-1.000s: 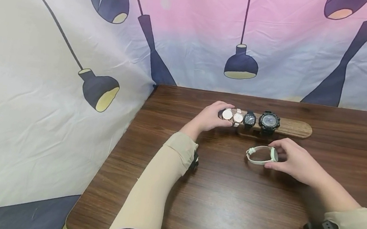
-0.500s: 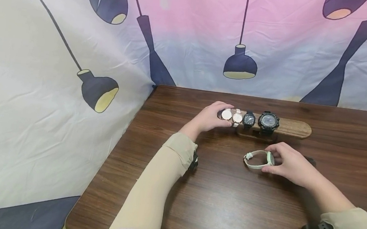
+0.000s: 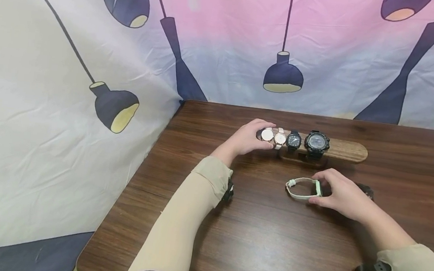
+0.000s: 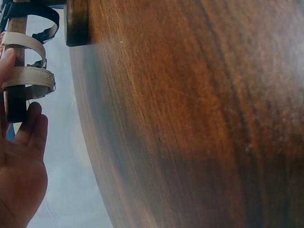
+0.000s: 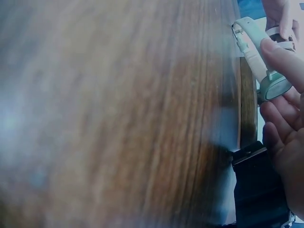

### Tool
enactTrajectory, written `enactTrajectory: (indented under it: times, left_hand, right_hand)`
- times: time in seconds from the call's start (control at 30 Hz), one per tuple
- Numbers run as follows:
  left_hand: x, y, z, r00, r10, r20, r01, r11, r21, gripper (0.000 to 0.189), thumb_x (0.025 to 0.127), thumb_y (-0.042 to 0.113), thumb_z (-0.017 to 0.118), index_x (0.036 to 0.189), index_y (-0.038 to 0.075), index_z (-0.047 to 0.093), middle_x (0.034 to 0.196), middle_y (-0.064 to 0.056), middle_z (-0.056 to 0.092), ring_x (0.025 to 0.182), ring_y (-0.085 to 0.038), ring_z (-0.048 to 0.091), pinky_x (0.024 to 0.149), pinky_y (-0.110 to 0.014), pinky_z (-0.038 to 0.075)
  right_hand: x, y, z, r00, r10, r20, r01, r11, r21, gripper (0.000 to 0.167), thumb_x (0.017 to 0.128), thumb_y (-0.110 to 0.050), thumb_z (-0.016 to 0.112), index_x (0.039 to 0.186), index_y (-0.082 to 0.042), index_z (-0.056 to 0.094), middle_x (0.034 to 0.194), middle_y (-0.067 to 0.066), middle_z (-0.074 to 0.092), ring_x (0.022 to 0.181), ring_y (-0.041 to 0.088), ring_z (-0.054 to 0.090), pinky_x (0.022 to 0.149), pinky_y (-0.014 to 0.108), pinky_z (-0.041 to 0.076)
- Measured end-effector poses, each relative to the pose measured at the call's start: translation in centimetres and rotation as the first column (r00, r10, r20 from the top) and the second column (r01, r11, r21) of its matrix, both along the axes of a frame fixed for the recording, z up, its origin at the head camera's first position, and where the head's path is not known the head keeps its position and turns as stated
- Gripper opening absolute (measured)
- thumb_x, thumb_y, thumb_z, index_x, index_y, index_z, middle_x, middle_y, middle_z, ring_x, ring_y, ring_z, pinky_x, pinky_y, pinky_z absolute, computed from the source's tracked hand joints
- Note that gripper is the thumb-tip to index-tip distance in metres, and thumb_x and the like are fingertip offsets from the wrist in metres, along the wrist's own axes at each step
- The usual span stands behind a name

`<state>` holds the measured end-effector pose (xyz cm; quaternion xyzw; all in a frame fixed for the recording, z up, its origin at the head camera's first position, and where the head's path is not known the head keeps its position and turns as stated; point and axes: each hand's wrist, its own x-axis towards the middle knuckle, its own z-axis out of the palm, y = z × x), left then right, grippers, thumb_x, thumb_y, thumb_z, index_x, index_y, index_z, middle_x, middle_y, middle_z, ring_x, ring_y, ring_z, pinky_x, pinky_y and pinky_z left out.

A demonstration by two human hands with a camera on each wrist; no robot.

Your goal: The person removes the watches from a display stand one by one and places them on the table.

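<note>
At the back of the table, my left hand grips the left end of a wooden watch stand. Two watches with pale straps sit at that end: a white-faced watch between thumb and fingers, then a rose-gold watch. To their right are a square black watch and a chunky black watch. In front of the stand, my right hand pinches a mint-green watch by its case, its strap buckled into a loop pointing left. The left wrist view shows the pale strap beside my thumb.
Another black watch lies behind my right hand, partly hidden; its wide black strap shows in the right wrist view. The brown wooden table ends at a printed curtain behind and at the left.
My right hand has drawn slightly nearer and left with the mint-green watch, turning its face out of sight. The black watch behind that hand has come into view. My left hand stays on the stand.
</note>
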<state>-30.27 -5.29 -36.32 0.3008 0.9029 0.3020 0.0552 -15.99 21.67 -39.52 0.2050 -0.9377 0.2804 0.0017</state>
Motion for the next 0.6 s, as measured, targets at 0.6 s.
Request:
enactTrajectory:
  times: [0.6]
  left_hand:
    - [-0.11, -0.02, -0.10, 1.000, -0.005, -0.011, 0.005, 1.000, 0.014, 0.062, 0.080, 0.032, 0.074, 0.136, 0.019, 0.051, 0.135, 0.000, 0.047, 0.122, -0.013, 0.043, 0.101, -0.025, 0.032]
  right_hand:
    - [-0.38, -0.26, -0.06, 0.997, 0.064, 0.053, -0.066, 0.997, 0.049, 0.056, 0.073, -0.028, 0.079, 0.114, 0.001, 0.056, 0.110, 0.015, 0.057, 0.094, 0.026, 0.053, 0.078, 0.044, 0.044]
